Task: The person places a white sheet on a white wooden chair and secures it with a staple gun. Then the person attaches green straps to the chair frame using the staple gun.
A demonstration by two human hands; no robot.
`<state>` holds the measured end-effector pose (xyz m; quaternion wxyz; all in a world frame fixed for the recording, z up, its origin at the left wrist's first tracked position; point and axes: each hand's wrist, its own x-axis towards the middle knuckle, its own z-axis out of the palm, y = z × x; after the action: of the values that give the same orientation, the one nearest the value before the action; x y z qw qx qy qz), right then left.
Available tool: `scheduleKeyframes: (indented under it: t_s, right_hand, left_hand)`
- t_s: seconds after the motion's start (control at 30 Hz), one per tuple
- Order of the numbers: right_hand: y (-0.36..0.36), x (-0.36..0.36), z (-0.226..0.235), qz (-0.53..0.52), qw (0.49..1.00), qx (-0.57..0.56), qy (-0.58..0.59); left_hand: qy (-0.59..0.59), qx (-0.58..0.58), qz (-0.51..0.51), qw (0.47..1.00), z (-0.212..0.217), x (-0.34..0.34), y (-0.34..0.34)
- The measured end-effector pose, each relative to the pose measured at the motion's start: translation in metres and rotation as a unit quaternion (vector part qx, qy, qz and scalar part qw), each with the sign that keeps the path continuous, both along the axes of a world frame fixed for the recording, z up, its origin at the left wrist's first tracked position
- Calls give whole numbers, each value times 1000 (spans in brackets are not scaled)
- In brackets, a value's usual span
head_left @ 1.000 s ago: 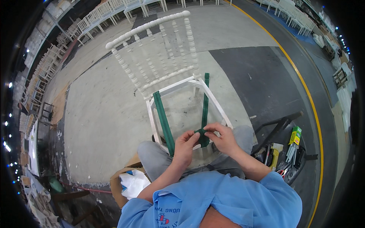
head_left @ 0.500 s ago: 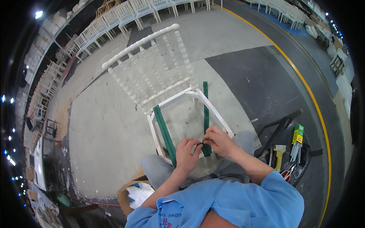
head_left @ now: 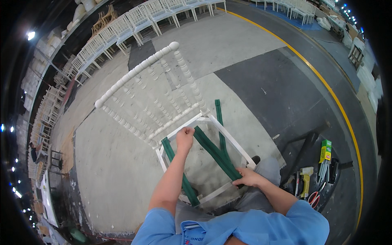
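A white chair frame (head_left: 228, 136) with a backrest of turned, beaded spindles (head_left: 136, 73) stands before me, its seat unfilled. One green webbing strap (head_left: 218, 153) slants across the seat opening between my two hands. My left hand (head_left: 185, 139) is closed at the strap's far end, by the back seat rail; its fingertips are partly hidden. At the near right corner of the frame, my right hand (head_left: 248, 178) grips the near end, thumb on top. A second green strap (head_left: 185, 185) runs along the left side, and another green strap (head_left: 219, 116) passes by the right rail.
On a dark stool (head_left: 316, 196) at my right lie a yellow-handled tool (head_left: 305, 183), red-handled scissors (head_left: 313, 199) and a green-yellow box (head_left: 325, 150). Rows of white chairs (head_left: 134, 20) line the far side. A yellow line (head_left: 326, 87) curves along the floor at right.
My hands have parted from close together at the near rail. The left moved forward to the back rail, and a green strap now spans between them. The view has shifted slightly.
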<state>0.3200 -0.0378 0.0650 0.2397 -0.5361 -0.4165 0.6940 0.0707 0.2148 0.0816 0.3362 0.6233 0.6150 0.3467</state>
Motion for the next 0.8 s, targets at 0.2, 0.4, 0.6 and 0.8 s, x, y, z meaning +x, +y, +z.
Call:
scheduleKeyframes:
  t_s: [0.2,0.4,0.6,0.8]
  right_hand:
    - [54,30,-2,-8,951,116,-287]
    - [150,9,-3,-18,929,231,-290]
    - [247,-16,-39,-15,889,351,-295]
    - [310,-43,-41,75,861,311,-396]
  left_hand:
    - [64,-54,33,996,-54,44,82]
    - [119,12,29,992,-89,60,113]
    - [147,6,57,987,-97,79,119]
    - [162,56,76,982,-105,69,119]
